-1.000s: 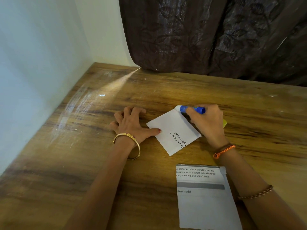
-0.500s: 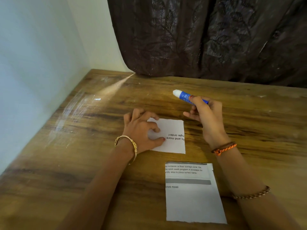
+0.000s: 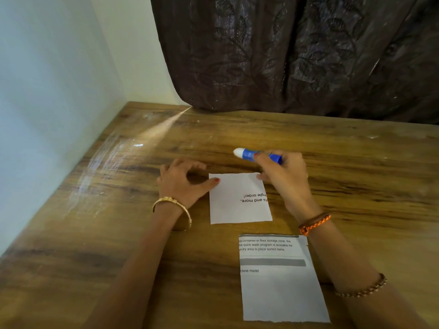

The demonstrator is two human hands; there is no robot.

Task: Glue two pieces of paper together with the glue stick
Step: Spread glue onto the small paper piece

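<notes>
Wood-grain desk [image 3: 237,129] fills the view, and on it the right hand [image 3: 285,176] grips a blue glue stick [image 3: 257,155] between thumb and curled fingers, the white tip pointing left and raised just above the desk surface. Just below that tip lies a small white paper [image 3: 237,200] with upside-down print, flat on the desk. The right hand's lower fingers touch this paper's top right corner. The left hand [image 3: 180,181] rests at the paper's left edge, its thumb pressing the top left corner while the other fingers lie loosely curled on the wood, holding nothing. Nearer the person, well clear of the small sheet, a larger printed paper [image 3: 280,290] lies flat beside the right forearm. A gold bangle [image 3: 173,207] circles the left wrist; an orange braided band [image 3: 314,224] circles the right. Behind the desk hangs a dark brown curtain [image 3: 297,51], with a pale wall [image 3: 47,91] at left.
</notes>
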